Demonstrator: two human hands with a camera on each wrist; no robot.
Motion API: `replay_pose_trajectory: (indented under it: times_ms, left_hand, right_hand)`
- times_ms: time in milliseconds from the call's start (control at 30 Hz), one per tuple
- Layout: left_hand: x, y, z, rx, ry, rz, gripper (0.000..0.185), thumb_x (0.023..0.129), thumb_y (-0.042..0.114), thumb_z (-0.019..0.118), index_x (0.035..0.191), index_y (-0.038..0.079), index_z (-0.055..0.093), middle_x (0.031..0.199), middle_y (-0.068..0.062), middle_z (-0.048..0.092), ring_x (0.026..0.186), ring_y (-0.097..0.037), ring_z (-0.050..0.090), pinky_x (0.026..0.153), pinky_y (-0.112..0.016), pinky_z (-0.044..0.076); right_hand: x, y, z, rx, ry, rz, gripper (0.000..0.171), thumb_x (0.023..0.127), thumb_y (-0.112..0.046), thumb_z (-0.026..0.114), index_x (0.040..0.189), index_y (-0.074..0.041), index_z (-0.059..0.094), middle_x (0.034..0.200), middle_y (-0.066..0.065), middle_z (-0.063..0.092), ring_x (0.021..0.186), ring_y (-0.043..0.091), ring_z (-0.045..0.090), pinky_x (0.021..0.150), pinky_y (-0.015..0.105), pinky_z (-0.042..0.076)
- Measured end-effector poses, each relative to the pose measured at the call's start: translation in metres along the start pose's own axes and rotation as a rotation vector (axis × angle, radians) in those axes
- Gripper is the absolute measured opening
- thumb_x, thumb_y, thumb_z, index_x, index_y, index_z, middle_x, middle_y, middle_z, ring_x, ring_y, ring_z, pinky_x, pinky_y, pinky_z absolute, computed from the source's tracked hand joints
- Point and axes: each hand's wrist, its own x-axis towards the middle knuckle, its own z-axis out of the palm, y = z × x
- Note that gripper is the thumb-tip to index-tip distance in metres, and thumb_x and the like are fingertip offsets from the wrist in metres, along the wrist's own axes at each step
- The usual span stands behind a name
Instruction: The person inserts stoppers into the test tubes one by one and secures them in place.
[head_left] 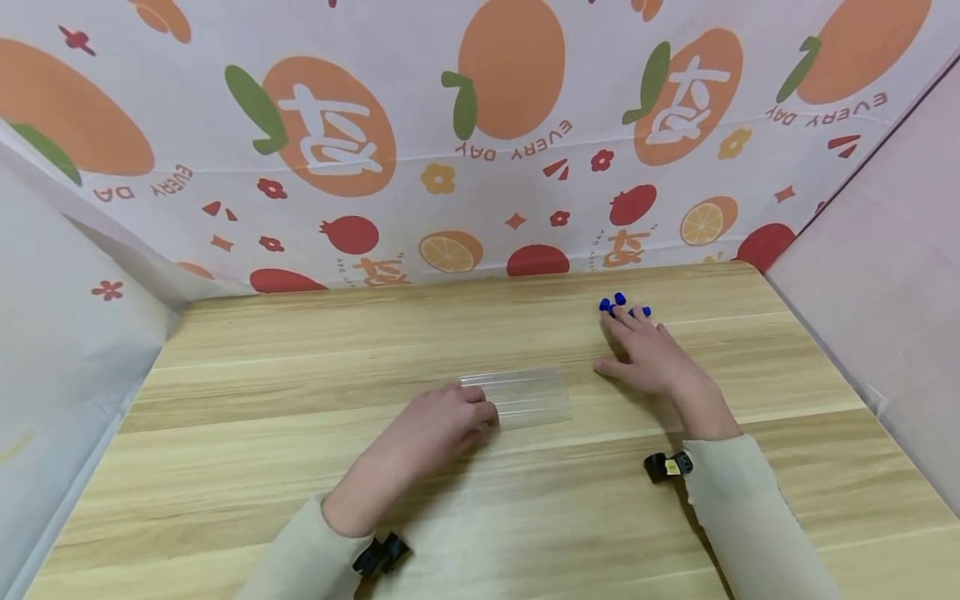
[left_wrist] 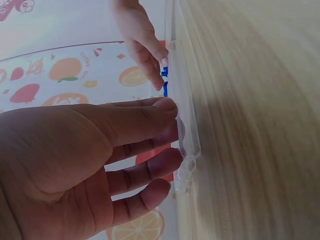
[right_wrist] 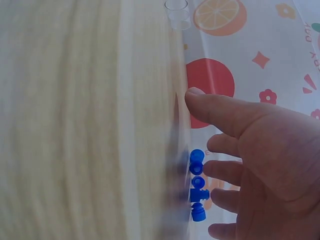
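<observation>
Several clear plastic test tubes [head_left: 534, 395] lie side by side near the middle of the table, mouths toward the right. My left hand [head_left: 438, 423] rests at their left ends, its fingers loosely bent. In the left wrist view the fingertips [left_wrist: 172, 161] are right at the rounded tube ends [left_wrist: 184, 182], with the thumb apart from the fingers. Farther back on the right lie several small blue stoppers [head_left: 619, 298]. Over them my right hand [head_left: 651, 354] spreads its fingers, partly hiding some. The right wrist view shows the blue stoppers [right_wrist: 198, 214] in a row by its fingertips.
The table [head_left: 247, 467] has a light wood-grain top. A fruit-patterned sheet [head_left: 420, 100] hangs along its back edge, and pale sheets [head_left: 885, 250] stand at both sides. Black wrist cameras [head_left: 381, 556] sit at both sleeve cuffs.
</observation>
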Motion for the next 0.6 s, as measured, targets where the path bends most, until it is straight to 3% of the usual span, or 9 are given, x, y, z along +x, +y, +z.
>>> replay_pose_trajectory:
  times_ms: [200,300,367,467,600]
  left_hand:
    - [0.0002,0.0013,0.0032,-0.002,-0.022,-0.022,0.010,0.089,0.014,0.075,0.094,0.021,0.070,0.087,0.007,0.066,0.076,-0.016,0.063,0.062,-0.032,0.054]
    - [0.0002,0.0025,0.0041,-0.004,-0.026,-0.029,0.009,0.091,0.014,0.074,0.092,0.022,0.069,0.086,0.008,0.066,0.074,-0.014,0.063,0.061,-0.031,0.053]
    - [0.0002,0.0031,0.0041,-0.005,-0.027,-0.034,0.010,0.091,0.014,0.073,0.091,0.022,0.069,0.085,0.008,0.066,0.074,-0.014,0.063,0.061,-0.031,0.053]
    - [0.0000,0.0036,0.0035,-0.008,-0.033,-0.048,0.012,0.090,0.012,0.074,0.093,0.023,0.068,0.086,0.008,0.066,0.075,-0.014,0.064,0.061,-0.031,0.053]
    - [0.0000,0.0035,0.0030,-0.012,-0.050,-0.069,0.018,0.089,0.009,0.074,0.098,0.023,0.070,0.089,0.007,0.067,0.078,-0.016,0.066,0.061,-0.033,0.054]
  right_hand:
    - [-0.0010,-0.0002,0.0002,0.013,0.032,-0.021,0.078,0.095,-0.046,0.065,0.156,-0.009,0.033,0.160,0.021,0.028,0.149,0.042,0.021,0.117,0.069,0.017]
    - [-0.0015,-0.0002,-0.0006,0.010,0.061,-0.040,0.071,0.095,-0.043,0.066,0.151,-0.007,0.042,0.146,0.020,0.043,0.132,0.039,0.044,0.112,0.062,0.034]
    - [-0.0016,0.0001,-0.0009,0.013,0.080,-0.048,0.064,0.095,-0.041,0.067,0.146,-0.007,0.050,0.133,0.018,0.050,0.114,0.033,0.052,0.101,0.053,0.046]
    - [-0.0015,0.0007,-0.0015,0.028,0.116,-0.058,0.048,0.095,-0.035,0.068,0.134,-0.008,0.063,0.117,0.013,0.053,0.097,0.027,0.050,0.084,0.042,0.048]
    - [-0.0016,0.0013,-0.0031,0.053,0.178,-0.060,0.032,0.095,-0.026,0.069,0.122,-0.009,0.069,0.118,0.015,0.054,0.103,0.031,0.050,0.086,0.047,0.048]
